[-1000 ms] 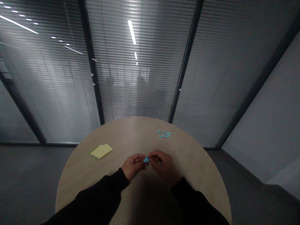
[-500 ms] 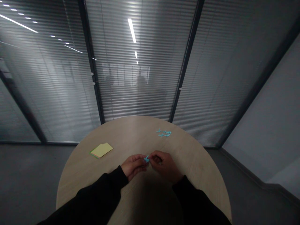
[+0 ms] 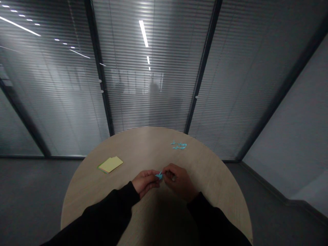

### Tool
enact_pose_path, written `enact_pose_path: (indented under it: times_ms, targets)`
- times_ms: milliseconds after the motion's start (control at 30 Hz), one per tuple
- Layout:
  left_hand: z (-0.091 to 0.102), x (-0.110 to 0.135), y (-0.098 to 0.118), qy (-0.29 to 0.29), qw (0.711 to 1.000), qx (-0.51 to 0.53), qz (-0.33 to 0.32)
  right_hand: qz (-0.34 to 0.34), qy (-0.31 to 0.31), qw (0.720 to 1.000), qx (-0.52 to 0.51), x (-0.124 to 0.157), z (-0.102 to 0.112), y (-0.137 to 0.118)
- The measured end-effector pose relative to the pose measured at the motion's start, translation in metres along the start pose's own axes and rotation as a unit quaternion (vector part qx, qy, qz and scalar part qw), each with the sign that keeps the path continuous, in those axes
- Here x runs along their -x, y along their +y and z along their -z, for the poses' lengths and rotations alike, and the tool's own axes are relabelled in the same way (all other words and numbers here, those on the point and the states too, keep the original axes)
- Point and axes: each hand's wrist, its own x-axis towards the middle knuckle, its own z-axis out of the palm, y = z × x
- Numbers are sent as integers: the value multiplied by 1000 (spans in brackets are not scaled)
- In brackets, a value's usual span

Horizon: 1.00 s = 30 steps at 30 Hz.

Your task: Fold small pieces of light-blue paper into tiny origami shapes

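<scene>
Between my hands, just above the near middle of the round table, is a small light-blue folded paper piece (image 3: 159,176) with pointed parts. My left hand (image 3: 146,181) pinches it from the left, thumb and fingers closed on it. From the right, my right hand (image 3: 179,180) has thumb and index finger together at the upper tip of the same piece; its other fingers are curled in. How the piece is folded is too small to make out.
Several small light-blue pointed pieces (image 3: 180,146) lie together at the far right of the wooden table (image 3: 143,141). A stack of yellow paper sheets (image 3: 112,164), green and orange at its edge, lies at the left. Glass panels with blinds (image 3: 151,109) stand behind the table.
The blue paper piece has turned slightly, and more of its left side now shows. My right fingers have shifted a little at its tip; the left hand is almost still.
</scene>
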Motion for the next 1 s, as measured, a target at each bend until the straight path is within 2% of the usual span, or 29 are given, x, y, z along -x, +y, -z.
enact_pose_path:
  times_ms: [133, 267, 367, 500, 700, 833, 1000]
  targets:
    - [1, -1, 0, 14, 1000, -21, -10, -29, 6, 999, -27, 0, -1, -1]
    - [1, -3, 1, 37, 992, -81, -84, -78, 24, 992, -93, 0, -4, 3]
    - [1, -4, 2, 47, 984, -118, -124, -87, 15, 990, -107, 0, -5, 3]
    - [1, -5, 1, 48, 983, -125, -127, -89, 21, 991, -97, 0, -6, 4]
    - [2, -6, 0, 39, 984, -119, -125, -115, 46, 980, -157, 1, -14, 10]
    - [3, -6, -2, 35, 989, -96, -103, -96, 54, 987, -113, 1, -14, 7]
    - [2, -6, -4, 35, 994, -61, -86, -17, 65, 997, -27, 2, -13, 3]
